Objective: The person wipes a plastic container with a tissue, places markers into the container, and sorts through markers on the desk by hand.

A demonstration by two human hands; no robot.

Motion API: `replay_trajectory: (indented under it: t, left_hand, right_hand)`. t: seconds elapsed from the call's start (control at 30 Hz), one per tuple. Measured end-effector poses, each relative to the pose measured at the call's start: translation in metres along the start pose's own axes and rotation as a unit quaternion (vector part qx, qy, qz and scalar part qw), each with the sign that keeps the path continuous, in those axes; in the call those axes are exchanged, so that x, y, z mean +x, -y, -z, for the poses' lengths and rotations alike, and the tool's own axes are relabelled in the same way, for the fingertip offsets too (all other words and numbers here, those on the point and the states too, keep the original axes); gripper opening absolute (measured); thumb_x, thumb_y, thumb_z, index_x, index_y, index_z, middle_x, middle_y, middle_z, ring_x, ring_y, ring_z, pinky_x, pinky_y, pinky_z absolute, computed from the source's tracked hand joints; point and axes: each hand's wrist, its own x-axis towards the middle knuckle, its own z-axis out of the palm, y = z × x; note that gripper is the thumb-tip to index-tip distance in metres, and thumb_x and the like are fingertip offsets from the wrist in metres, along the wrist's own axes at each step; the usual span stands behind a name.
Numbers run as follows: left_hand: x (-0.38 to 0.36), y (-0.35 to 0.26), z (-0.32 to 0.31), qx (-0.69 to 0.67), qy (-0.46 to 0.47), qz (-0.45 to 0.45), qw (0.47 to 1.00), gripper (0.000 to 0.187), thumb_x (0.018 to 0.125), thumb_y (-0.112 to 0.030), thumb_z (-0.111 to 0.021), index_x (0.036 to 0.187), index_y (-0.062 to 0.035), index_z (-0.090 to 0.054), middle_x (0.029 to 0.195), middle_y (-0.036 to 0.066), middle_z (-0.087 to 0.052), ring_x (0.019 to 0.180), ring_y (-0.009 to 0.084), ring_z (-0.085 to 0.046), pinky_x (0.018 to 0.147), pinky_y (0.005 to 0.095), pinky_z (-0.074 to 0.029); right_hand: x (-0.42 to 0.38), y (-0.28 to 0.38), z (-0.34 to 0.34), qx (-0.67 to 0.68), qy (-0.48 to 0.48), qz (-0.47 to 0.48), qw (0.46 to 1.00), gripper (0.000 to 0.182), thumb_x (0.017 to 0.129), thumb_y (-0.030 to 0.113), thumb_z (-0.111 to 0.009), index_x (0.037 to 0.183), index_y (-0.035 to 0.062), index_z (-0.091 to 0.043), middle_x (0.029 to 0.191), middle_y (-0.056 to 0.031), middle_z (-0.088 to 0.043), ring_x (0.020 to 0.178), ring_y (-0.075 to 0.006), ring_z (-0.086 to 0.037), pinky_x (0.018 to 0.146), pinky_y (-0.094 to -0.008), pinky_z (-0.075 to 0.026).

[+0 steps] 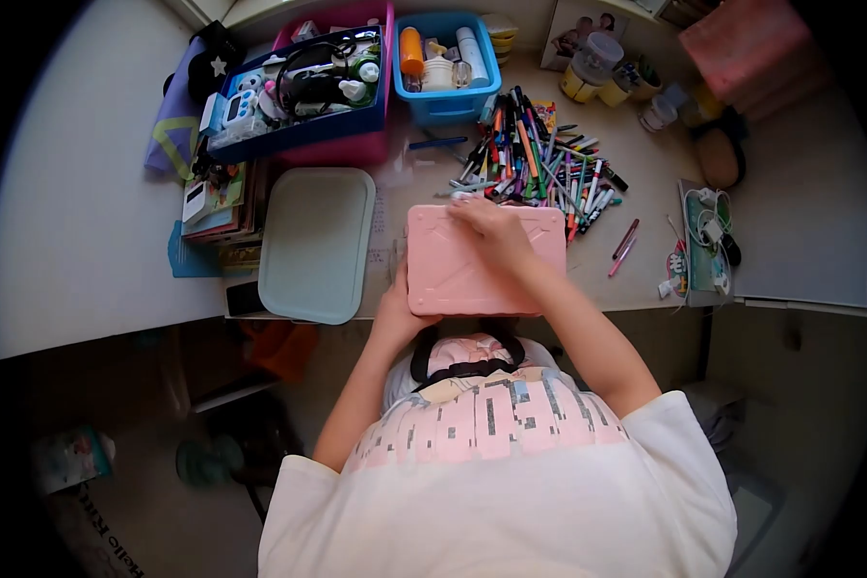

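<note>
A pink plastic box (pixel 453 275) with a raised X pattern on its face is in front of me at the desk's near edge. My left hand (pixel 402 303) grips its left side near the lower corner, some fingers hidden behind it. Across the top lies my right hand (pixel 491 229), its fingers bent over the far edge. Something small and white is by those fingertips, too small to name. Just beyond the box spreads a big pile of pens and markers (pixel 535 154). To the left lies a pale green lid (pixel 318 246).
A blue basket (pixel 450 108) with bottles and a dark blue bin (pixel 303 140) full of odds and ends stand at the back. Books (pixel 223 214) are stacked left. Two loose pens (pixel 624 248) lie right, near white cables (pixel 708 226). Jars (pixel 583 77) stand back right.
</note>
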Motion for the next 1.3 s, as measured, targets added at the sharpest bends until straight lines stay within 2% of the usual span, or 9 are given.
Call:
replay_trajectory:
  t: [0.17,0.3,0.43,0.67,0.77,0.87,1.0,1.1,1.3]
  left_hand:
    - [0.001,0.004,-0.001,0.018,-0.001,0.014,1.000,0.103,0.063,-0.025,-0.087,0.148,-0.0105,-0.031,0.128,0.022,-0.060,0.117,0.0396,-0.059,0.098,0.0419,-0.048]
    - [-0.001,0.000,-0.001,0.015,-0.011,0.007,1.000,0.101,0.064,-0.025,-0.087,0.147,-0.0112,-0.032,0.124,0.023,-0.062,0.114,0.0409,-0.061,0.096,0.0430,-0.050]
    - [0.000,0.008,-0.004,0.007,-0.032,-0.022,0.999,0.099,0.064,-0.026,-0.087,0.146,-0.0117,-0.033,0.122,0.023,-0.063,0.113,0.0417,-0.061,0.095,0.0430,-0.050]
    - [0.000,0.008,-0.005,0.003,-0.040,-0.032,0.999,0.100,0.064,-0.027,-0.087,0.147,-0.0122,-0.033,0.122,0.024,-0.063,0.113,0.0426,-0.061,0.095,0.0439,-0.050]
    - [-0.001,0.008,-0.005,0.003,-0.046,-0.036,0.998,0.101,0.064,-0.027,-0.087,0.147,-0.0124,-0.032,0.122,0.024,-0.063,0.113,0.0431,-0.061,0.094,0.0444,-0.050]
    - [0.000,0.008,-0.005,-0.005,-0.057,-0.049,0.997,0.101,0.063,-0.026,-0.086,0.148,-0.0124,-0.032,0.122,0.024,-0.063,0.112,0.0432,-0.061,0.094,0.0444,-0.051]
    - [-0.001,0.010,-0.005,0.004,-0.054,-0.046,0.997,0.103,0.061,-0.023,-0.086,0.148,-0.0123,-0.032,0.123,0.024,-0.062,0.113,0.0430,-0.061,0.094,0.0437,-0.051]
    - [0.000,0.007,-0.005,-0.005,-0.048,-0.040,0.998,0.104,0.060,-0.021,-0.086,0.148,-0.0126,-0.032,0.125,0.023,-0.061,0.113,0.0430,-0.060,0.094,0.0435,-0.051]
    - [-0.001,0.007,-0.005,-0.013,-0.055,-0.047,0.997,0.104,0.060,-0.018,-0.085,0.148,-0.0134,-0.031,0.126,0.022,-0.061,0.112,0.0423,-0.061,0.093,0.0434,-0.051]
  right_hand:
    - [0.030,0.024,-0.037,0.058,0.041,0.076,0.995,0.024,0.084,0.002,-0.057,0.105,0.0021,-0.069,0.117,-0.0154,-0.067,0.113,-0.0336,-0.062,0.105,-0.0430,-0.046]
    - [0.006,0.001,0.008,0.052,0.051,0.002,0.997,0.031,0.082,-0.001,-0.063,0.111,0.0083,-0.070,0.115,-0.0161,-0.068,0.112,-0.0331,-0.064,0.107,-0.0410,-0.046]
    - [-0.024,0.020,0.081,0.211,0.013,-0.246,0.946,0.027,0.081,0.001,-0.072,0.108,0.0072,-0.072,0.117,-0.0131,-0.068,0.110,-0.0318,-0.066,0.099,-0.0369,-0.051]
    - [-0.075,0.002,0.088,-0.076,0.047,-0.079,0.993,0.030,0.074,0.004,-0.076,0.104,0.0114,-0.072,0.114,-0.0041,-0.069,0.107,-0.0236,-0.063,0.097,-0.0389,-0.044]
    - [-0.062,0.004,0.087,-0.129,-0.009,-0.058,0.990,0.027,0.076,0.003,-0.075,0.103,0.0091,-0.073,0.110,-0.0077,-0.070,0.103,-0.0260,-0.065,0.090,-0.0358,-0.050]
    - [-0.060,0.004,0.079,0.033,-0.041,-0.203,0.978,0.026,0.077,0.003,-0.075,0.103,0.0063,-0.072,0.107,-0.0101,-0.070,0.097,-0.0260,-0.066,0.084,-0.0339,-0.052]
    - [-0.031,0.011,0.046,0.066,0.049,-0.068,0.994,0.023,0.079,0.000,-0.072,0.102,0.0017,-0.071,0.099,-0.0101,-0.068,0.092,-0.0263,-0.066,0.081,-0.0335,-0.053]
    - [0.002,0.023,0.008,0.037,0.016,0.030,0.999,0.021,0.072,-0.003,-0.070,0.093,0.0029,-0.069,0.097,-0.0103,-0.067,0.097,-0.0295,-0.063,0.082,-0.0377,-0.052]
    - [-0.033,0.024,0.033,-0.030,0.017,-0.068,0.997,0.022,0.069,-0.005,-0.069,0.089,0.0045,-0.068,0.094,-0.0099,-0.068,0.094,-0.0298,-0.062,0.080,-0.0383,-0.052]
